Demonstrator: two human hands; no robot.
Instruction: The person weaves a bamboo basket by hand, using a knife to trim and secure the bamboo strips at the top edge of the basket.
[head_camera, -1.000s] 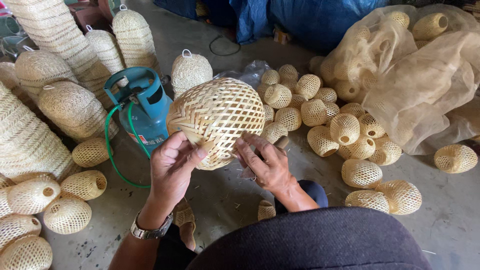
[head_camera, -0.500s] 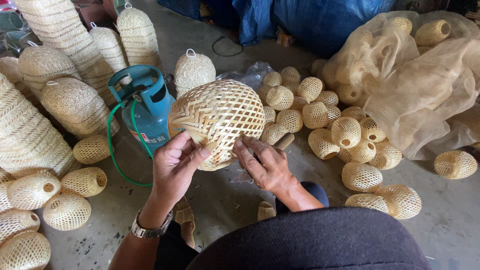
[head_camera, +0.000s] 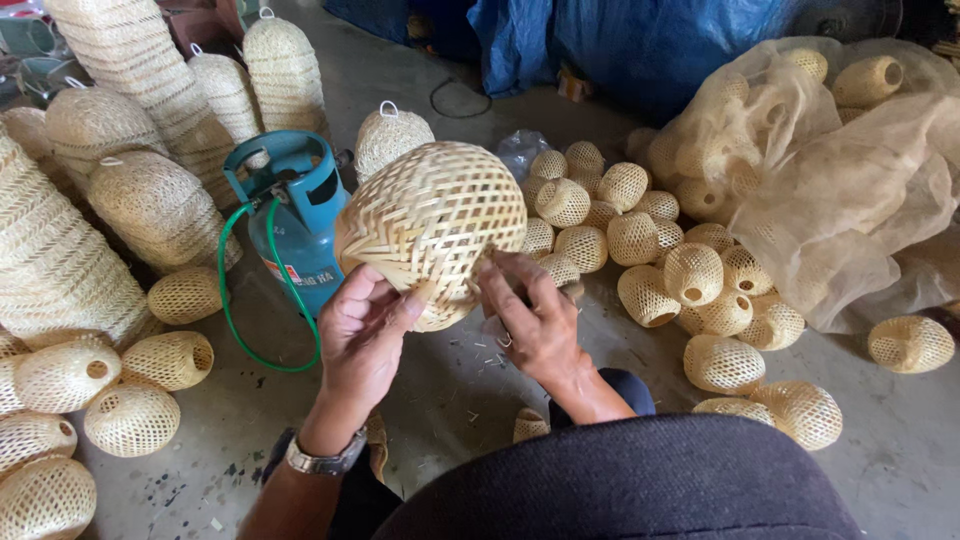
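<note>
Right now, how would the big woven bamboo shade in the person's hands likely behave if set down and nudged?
The woven bamboo shade looks light for its size: it is an open lattice, held up by the left hand and right hand at its rim only. Its domed shape would probably roll or rock when pushed. The thin strips likely flex slightly and could crack if squeezed.

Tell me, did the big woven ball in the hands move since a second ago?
Yes, a little. The woven ball has shifted slightly up against the blue gas cylinder, turned between the left hand and right hand.

Grey concrete floor (head_camera: 420, 400) carries small woven bamboo shades (head_camera: 640, 240) and a blue gas cylinder (head_camera: 295, 215).
</note>
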